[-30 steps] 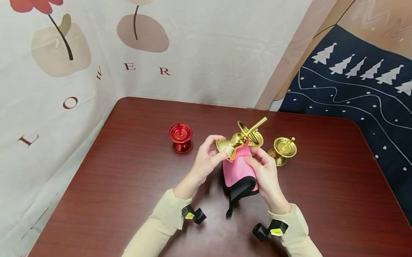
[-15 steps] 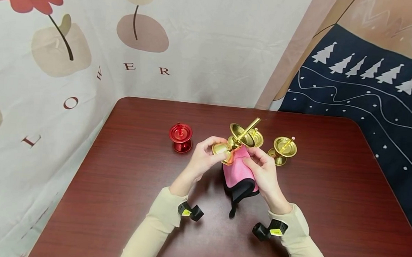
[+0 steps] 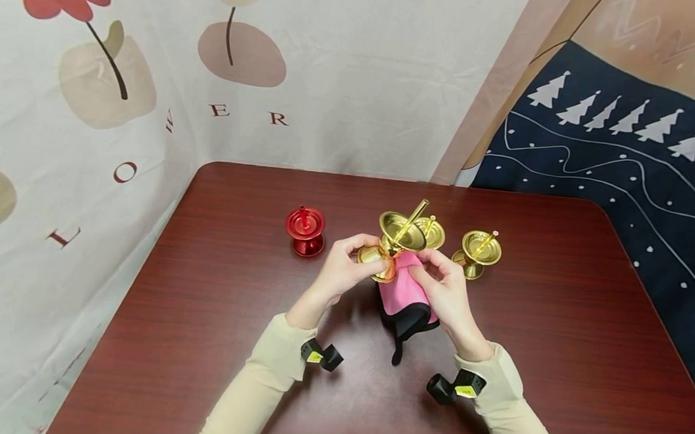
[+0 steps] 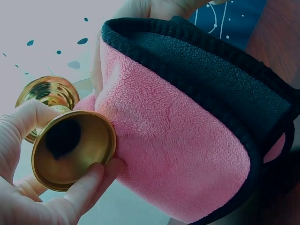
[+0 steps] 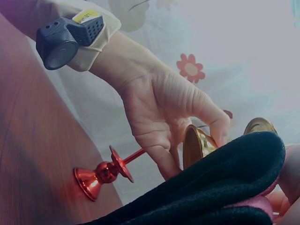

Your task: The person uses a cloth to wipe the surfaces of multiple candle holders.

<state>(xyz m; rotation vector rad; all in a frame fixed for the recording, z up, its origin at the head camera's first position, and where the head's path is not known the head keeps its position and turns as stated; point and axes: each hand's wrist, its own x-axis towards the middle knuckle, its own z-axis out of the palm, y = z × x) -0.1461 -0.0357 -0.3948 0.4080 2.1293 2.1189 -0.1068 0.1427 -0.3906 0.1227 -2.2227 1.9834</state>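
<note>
A gold metal candle holder (image 3: 395, 226), with a wide dish and a central rod, is tilted up above the table. My left hand (image 3: 345, 269) holds it by its flared base, thumb on the near side. My right hand (image 3: 448, 293) pinches a pink cloth (image 3: 404, 292) with black edging against the holder's stem. The cloth hangs down in a fold. In the left wrist view the hollow underside of the base (image 4: 75, 150) faces the camera, with fingertips on its rim. The cloth hides most of the right fingers in the right wrist view.
A red candle holder (image 3: 305, 231) stands on the brown table (image 3: 226, 289) to the left. One gold candle holder (image 3: 433, 233) stands just behind the held one, partly hidden. Another gold one (image 3: 480, 251) stands to the right. Printed fabric hangs behind the table.
The held candle holder has turned more upright, its dish and rod swinging left and toward me. My left hand has shifted slightly with it. My right hand and the cloth have barely moved.
</note>
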